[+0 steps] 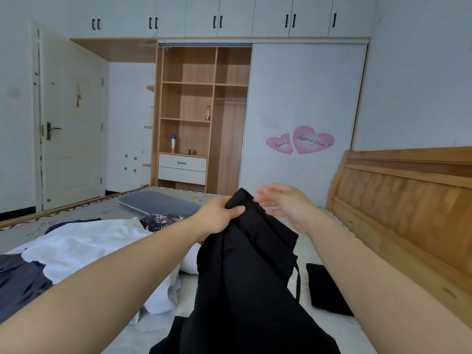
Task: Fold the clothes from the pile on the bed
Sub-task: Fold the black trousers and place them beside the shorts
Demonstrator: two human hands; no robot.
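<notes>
My left hand (219, 215) grips the top edge of a black garment (245, 290) and holds it up above the bed (329, 335). The cloth hangs down in folds towards me. My right hand (286, 205) hovers just right of the garment's top, fingers spread and relaxed, holding nothing. The pile lies to the left: a white garment (84, 246), a dark blue one (18, 282) and a dark patterned piece (161, 221). A folded black item (324, 290) lies flat on the bed to the right.
A grey pillow (158, 203) lies at the far side of the bed. The wooden headboard (408, 205) runs along the right. Beyond stand an open wardrobe (194, 118) with shelves and a white door (71, 129).
</notes>
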